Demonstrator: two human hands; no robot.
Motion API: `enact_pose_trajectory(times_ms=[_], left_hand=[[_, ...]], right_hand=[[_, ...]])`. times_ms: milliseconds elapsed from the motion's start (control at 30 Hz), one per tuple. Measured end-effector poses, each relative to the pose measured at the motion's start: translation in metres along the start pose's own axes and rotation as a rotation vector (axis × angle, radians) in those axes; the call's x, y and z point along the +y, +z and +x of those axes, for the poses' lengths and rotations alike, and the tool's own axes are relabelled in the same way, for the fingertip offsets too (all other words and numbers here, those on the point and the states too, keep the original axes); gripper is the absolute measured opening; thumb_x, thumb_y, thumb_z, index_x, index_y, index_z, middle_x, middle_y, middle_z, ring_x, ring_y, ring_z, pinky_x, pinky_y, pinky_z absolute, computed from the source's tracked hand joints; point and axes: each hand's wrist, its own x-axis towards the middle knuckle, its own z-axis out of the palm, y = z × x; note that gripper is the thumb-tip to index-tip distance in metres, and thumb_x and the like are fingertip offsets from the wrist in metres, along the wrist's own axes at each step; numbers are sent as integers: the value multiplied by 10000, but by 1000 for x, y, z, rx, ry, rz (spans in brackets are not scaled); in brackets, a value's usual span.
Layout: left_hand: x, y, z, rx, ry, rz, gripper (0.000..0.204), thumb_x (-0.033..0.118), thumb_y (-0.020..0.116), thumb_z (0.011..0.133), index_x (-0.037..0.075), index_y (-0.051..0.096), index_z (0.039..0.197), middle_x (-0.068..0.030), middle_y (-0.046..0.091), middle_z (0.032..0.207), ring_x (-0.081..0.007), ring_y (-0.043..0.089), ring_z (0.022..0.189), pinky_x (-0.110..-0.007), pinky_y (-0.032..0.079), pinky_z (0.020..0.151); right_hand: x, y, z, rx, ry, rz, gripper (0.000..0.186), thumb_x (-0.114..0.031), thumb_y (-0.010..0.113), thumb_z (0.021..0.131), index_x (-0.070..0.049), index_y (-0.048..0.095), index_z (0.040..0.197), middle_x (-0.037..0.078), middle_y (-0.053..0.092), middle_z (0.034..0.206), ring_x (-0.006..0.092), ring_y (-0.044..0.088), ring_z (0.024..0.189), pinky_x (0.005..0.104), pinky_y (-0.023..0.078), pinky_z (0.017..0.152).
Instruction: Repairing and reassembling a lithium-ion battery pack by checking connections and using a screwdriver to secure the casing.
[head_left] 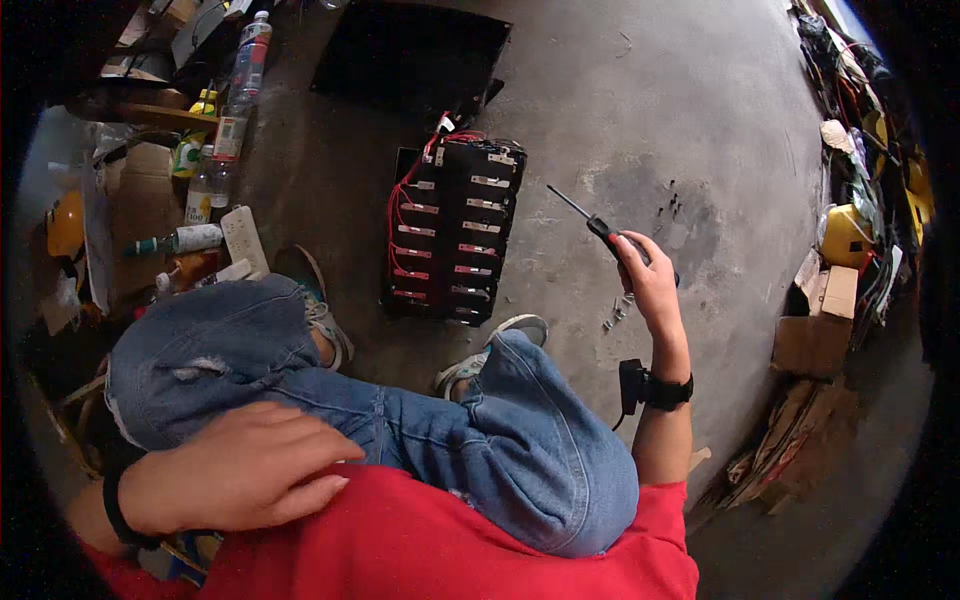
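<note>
My right hand (650,280) is raised over the concrete floor and grips a screwdriver (595,222) with a black and red handle, its thin shaft pointing up and left. To its left a black battery pack (455,232) with metal strips and red wires lies on the floor in front of my shoes. Several small screws (615,315) lie on the floor just below my right hand. My left hand (235,468) rests flat on my left thigh, on the blue jeans, and holds nothing. A black band sits on each wrist.
Plastic bottles (240,85), a white power strip (243,238) and cardboard clutter the left side. A black panel (410,50) lies beyond the battery pack. Cardboard boxes (815,340), a yellow container (845,235) and tangled cables line the right edge.
</note>
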Motion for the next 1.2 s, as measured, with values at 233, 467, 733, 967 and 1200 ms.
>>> enact_pose_trajectory(times_ms=[233,467,733,967,1200], left_hand=[[12,43,-66,450,-345,-480,254,88,600,867,15,637,1107,-116,669,1078,-244,649,965,-355,492,878],[9,30,-96,887,-201,-419,260,152,608,880,-32,626,1062,-187,649,1063,-277,628,976,-376,483,892],[-5,-88,-21,271,-211,-53,279,133,579,896,14,623,1145,-114,667,1072,-226,625,1011,-346,472,906],[-104,-143,106,48,-266,-213,319,257,539,988,24,588,1200,-63,661,1069,-148,624,974,-289,502,868],[-141,-149,197,407,-128,-314,319,238,563,941,15,595,1167,-91,685,1046,-129,643,888,-268,510,818]], right_hand=[[27,17,22,27,30,107,391,-320,674,901,-15,633,1142,-30,524,636,54,461,528,231,357,480],[72,66,59,117,-110,189,452,-319,673,889,-38,588,1233,30,598,769,108,542,646,268,444,590],[107,91,60,226,-152,-144,492,-280,680,863,-68,508,1272,236,658,1053,381,641,997,432,490,854],[117,90,55,361,-198,-382,439,-156,715,802,-82,526,1191,191,538,1207,386,553,1107,457,480,902],[108,93,55,256,-141,-638,446,-154,731,788,-75,520,1173,163,544,1174,350,542,1129,444,479,919]])
